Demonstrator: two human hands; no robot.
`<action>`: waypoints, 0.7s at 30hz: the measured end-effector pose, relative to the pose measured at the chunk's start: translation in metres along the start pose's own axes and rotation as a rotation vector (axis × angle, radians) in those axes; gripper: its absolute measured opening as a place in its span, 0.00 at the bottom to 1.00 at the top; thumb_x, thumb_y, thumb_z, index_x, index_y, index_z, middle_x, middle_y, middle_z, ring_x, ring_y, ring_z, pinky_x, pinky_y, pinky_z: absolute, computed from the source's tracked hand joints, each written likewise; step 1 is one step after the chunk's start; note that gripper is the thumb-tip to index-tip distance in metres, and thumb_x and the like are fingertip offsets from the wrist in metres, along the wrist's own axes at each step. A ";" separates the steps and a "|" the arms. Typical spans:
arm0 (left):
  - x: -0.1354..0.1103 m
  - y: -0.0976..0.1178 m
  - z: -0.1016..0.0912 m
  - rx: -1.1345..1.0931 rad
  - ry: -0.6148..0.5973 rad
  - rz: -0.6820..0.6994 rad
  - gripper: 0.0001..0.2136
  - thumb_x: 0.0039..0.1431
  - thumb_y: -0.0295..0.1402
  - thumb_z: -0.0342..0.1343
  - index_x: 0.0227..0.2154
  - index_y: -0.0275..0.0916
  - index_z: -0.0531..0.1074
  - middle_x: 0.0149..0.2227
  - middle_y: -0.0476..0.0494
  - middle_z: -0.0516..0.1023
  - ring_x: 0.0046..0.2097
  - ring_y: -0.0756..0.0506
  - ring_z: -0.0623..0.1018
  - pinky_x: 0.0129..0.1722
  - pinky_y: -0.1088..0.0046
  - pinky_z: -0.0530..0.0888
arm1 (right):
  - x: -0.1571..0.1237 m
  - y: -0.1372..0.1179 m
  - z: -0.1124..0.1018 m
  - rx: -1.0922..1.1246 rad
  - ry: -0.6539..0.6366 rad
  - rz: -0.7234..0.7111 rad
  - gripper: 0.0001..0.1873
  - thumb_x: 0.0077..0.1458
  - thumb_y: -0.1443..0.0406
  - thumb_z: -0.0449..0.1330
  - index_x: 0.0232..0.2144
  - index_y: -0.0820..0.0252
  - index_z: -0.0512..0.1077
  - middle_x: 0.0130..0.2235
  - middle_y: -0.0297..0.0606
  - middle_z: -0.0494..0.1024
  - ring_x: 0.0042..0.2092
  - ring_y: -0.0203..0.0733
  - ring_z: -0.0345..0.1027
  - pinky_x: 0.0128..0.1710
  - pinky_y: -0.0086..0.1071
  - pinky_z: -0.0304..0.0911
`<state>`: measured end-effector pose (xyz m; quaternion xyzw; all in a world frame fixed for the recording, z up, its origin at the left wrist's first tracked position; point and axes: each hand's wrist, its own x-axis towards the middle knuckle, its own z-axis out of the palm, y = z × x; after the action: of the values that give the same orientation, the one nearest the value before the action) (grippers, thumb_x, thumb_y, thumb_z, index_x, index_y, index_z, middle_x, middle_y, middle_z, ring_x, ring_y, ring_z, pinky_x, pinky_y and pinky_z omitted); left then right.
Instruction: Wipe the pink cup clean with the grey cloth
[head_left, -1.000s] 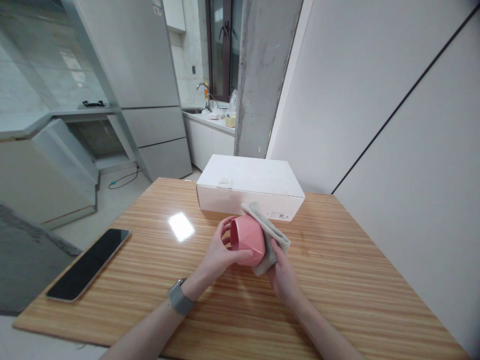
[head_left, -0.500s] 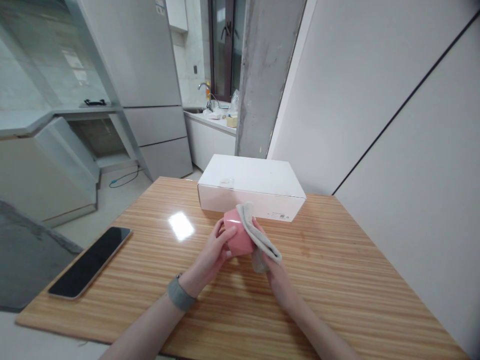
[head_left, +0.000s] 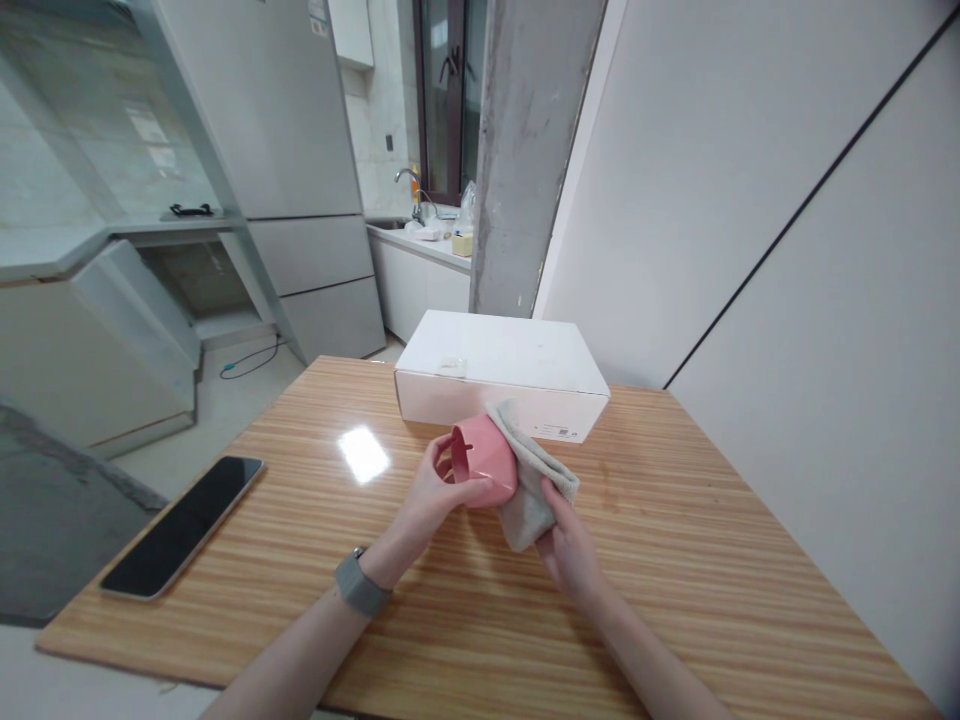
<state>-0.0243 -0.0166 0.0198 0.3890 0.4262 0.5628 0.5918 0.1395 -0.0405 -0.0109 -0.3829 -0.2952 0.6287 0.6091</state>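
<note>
My left hand (head_left: 441, 485) grips a glossy pink hollow container (head_left: 491, 462) by its rim, fingers at the opening and thumb along the outside. The opening faces left, and a small dark slot shows in its inner wall. A folded grey cloth (head_left: 529, 500) is closed in my right hand (head_left: 566, 540), with the thumb on top of it. The cloth lies against the right side of the pink container. Both are held above the wooden table (head_left: 660, 560). Some fingers of my right hand are hidden under the cloth.
A white cardboard box (head_left: 499, 350) stands on the table just beyond my hands. A black-screened tablet or large phone (head_left: 184, 525) lies near the left edge. A white wall (head_left: 750, 200) borders the table's right side. A fridge (head_left: 300, 150) stands behind at left.
The pink container has turned so its opening now faces left and shows. My right hand has shifted slightly right with the cloth, and its thumb is now visible on top.
</note>
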 end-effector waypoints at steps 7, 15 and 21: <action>-0.005 0.000 0.001 -0.158 -0.047 -0.094 0.40 0.43 0.37 0.70 0.59 0.48 0.58 0.49 0.42 0.76 0.45 0.43 0.78 0.42 0.69 0.73 | -0.005 -0.009 0.004 -0.174 -0.266 -0.176 0.25 0.54 0.50 0.62 0.53 0.46 0.73 0.61 0.33 0.71 0.67 0.48 0.53 0.69 0.47 0.42; -0.007 0.010 0.000 -0.287 -0.179 -0.261 0.30 0.51 0.48 0.64 0.55 0.45 0.65 0.51 0.39 0.76 0.44 0.41 0.79 0.36 0.66 0.77 | -0.020 -0.032 0.016 -0.438 -0.421 -0.309 0.25 0.57 0.47 0.58 0.54 0.45 0.72 0.67 0.32 0.61 0.69 0.50 0.47 0.69 0.45 0.39; -0.010 0.013 0.001 -0.286 -0.227 -0.167 0.27 0.51 0.40 0.65 0.55 0.44 0.67 0.58 0.37 0.70 0.54 0.37 0.74 0.44 0.65 0.77 | -0.011 -0.022 0.009 -0.320 -0.358 -0.245 0.26 0.55 0.49 0.61 0.55 0.46 0.71 0.64 0.32 0.65 0.69 0.48 0.48 0.69 0.44 0.38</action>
<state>-0.0284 -0.0259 0.0333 0.3255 0.3033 0.5192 0.7297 0.1434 -0.0484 0.0136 -0.3184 -0.5381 0.5534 0.5503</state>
